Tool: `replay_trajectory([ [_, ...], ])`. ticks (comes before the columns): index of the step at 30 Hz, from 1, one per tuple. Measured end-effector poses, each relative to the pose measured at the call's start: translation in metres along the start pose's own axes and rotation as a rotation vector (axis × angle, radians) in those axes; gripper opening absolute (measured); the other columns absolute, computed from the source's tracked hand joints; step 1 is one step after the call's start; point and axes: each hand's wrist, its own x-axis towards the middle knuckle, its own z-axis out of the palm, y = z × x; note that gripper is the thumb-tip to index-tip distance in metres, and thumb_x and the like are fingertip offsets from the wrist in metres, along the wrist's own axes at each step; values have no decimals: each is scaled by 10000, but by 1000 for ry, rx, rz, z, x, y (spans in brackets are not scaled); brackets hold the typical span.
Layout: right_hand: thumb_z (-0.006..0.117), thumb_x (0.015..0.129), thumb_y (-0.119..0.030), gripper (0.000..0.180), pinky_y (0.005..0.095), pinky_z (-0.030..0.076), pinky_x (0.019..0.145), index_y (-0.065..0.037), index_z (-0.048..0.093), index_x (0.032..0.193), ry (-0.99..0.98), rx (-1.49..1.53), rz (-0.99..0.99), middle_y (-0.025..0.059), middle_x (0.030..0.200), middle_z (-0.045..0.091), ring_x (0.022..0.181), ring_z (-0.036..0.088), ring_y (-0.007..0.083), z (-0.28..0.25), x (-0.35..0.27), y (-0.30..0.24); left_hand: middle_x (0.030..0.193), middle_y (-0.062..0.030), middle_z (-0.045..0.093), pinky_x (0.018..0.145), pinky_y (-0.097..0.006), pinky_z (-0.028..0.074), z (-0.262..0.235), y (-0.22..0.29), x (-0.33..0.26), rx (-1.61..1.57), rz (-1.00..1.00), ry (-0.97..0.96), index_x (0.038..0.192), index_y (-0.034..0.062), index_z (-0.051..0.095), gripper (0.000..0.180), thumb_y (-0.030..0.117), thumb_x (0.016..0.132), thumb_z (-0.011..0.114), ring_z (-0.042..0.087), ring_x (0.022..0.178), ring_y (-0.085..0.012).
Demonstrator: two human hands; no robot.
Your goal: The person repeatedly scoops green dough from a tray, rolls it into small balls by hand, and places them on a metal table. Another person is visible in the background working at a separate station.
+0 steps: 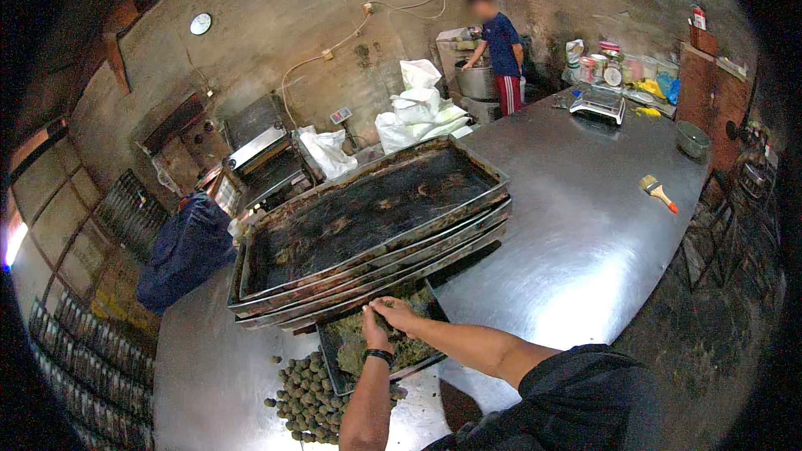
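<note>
My left hand (376,333), with a dark band on its wrist, and my right hand (396,316) meet over a dark rectangular tray (343,386). In the tray lies a crumbly greenish-brown mixture (407,352). The fingers of both hands are curled in and close together; whatever is between them is too small and hidden to make out. Beside the tray, left of my left forearm, many small dark round balls (311,397) lie in a loose heap on the metal tabletop (209,376).
Just beyond my hands several large blackened baking trays (368,221) are stacked. A brush (658,193), a scale (598,105) and a bowl (692,140) stand to the right. White sacks (418,113) lie behind. A person (503,50) stands by a metal pot (477,83) at the back.
</note>
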Motion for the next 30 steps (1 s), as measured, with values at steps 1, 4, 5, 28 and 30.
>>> replay_trajectory([
  [1,510,770,-604,658,480,357,927,-185,420,1269,40,0,18,132,1304,404,1184,403,302,4,6,6,1297,-140,403,960,-475,313,-3,-9,8,-44,53,123,1211,80,490,564,524,877,396,357,1208,-284],
  [4,506,814,-528,552,437,387,910,-167,455,1228,103,31,-77,130,1283,421,1171,416,295,-3,21,32,1078,-132,549,819,-434,433,15,-8,-5,-9,156,46,1033,42,587,448,441,889,445,513,998,-262],
  [5,506,812,-531,546,431,389,910,-165,466,1214,122,-19,-55,127,1286,418,1172,414,296,-2,17,34,857,-102,593,671,-380,473,20,-13,-5,-84,234,103,883,21,614,404,386,903,443,562,781,-221],
  [28,537,783,-533,491,333,474,660,-115,615,1027,241,-89,-209,120,869,632,760,598,206,7,20,42,796,-111,618,606,-329,454,6,-39,22,44,364,341,862,-15,628,378,300,914,425,570,696,-181],
  [30,531,787,-531,495,338,474,659,-114,603,1044,233,-109,-175,118,858,629,745,594,205,6,17,34,785,-113,618,601,-329,457,5,-38,25,98,403,345,861,-15,629,379,297,915,420,572,690,-186],
])
